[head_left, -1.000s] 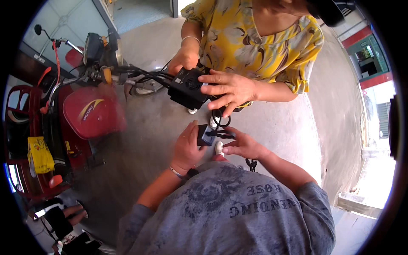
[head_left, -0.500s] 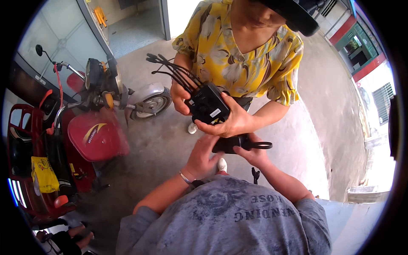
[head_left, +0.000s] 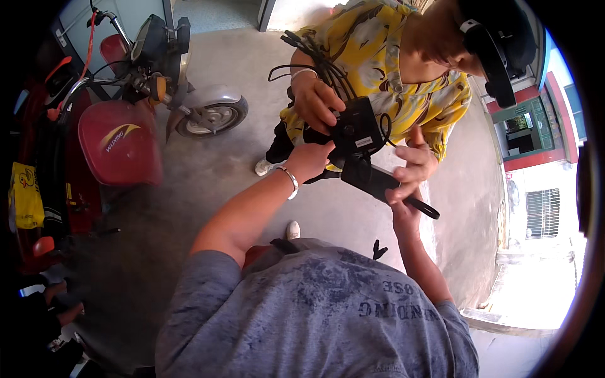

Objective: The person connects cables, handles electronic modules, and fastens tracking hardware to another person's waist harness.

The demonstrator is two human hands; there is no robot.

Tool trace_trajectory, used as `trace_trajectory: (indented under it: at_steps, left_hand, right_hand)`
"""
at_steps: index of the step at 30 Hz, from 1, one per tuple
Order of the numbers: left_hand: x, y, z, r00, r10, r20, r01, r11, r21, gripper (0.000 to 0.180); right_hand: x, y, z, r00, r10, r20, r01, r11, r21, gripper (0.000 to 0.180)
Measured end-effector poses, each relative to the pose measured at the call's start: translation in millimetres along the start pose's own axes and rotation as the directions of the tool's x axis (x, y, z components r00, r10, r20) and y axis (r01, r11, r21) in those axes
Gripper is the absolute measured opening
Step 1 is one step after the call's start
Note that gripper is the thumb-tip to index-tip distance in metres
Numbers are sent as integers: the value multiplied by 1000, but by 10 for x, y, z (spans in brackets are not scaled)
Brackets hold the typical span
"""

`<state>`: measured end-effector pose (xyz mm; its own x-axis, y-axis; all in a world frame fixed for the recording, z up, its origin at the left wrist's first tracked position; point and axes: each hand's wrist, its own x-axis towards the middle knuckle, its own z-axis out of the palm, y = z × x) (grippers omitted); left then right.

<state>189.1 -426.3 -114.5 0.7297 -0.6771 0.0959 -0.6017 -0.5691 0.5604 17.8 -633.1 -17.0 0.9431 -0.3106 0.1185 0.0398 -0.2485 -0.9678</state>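
A black box-shaped device [head_left: 356, 129] with several thin black cables [head_left: 328, 63] hangs in front of me, held partly by a co-worker's hand [head_left: 318, 104]. At its lower left edge is my left hand [head_left: 309, 162], closed, with the fingertips partly hidden against the box. Below the box, a black oblong device [head_left: 372, 181] with a loop strap [head_left: 425, 208] slants down to the right. My right hand [head_left: 405, 214] grips its lower end from beneath, and most of those fingers are hidden. The co-worker's other hand [head_left: 413, 167] touches the same end from above.
Facing me closely is a co-worker in a yellow patterned blouse [head_left: 378, 38] and dark headgear. To the left stand a motorcycle with a grey front wheel [head_left: 211, 116] and a red panel [head_left: 116, 142]. A yellow bag [head_left: 26, 195] hangs at the far left. The floor is concrete [head_left: 208, 195].
The box has moved right, and the oblong device has risen and tilted beside it. My left hand has moved up to the box. The co-worker's right-side hand has shifted to the oblong device.
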Motion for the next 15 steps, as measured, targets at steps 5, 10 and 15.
trace_trajectory:
  at_steps: [5, 10, 15]
  left_hand:
    - [207, -131, 247, 951, 92, -295, -108, 993, -40, 15]
    - [354, -318, 389, 848, 151, -508, -151, 988, 43, 17]
    - [137, 125, 58, 972, 116, 205, -154, 971, 181, 16]
  right_hand:
    - [364, -238, -15, 984, -168, -56, 155, 969, -190, 49]
    - [565, -136, -65, 995, 50, -88, -56, 997, -62, 44]
    - [458, -276, -185, 997, 78, -11, -78, 996, -47, 43]
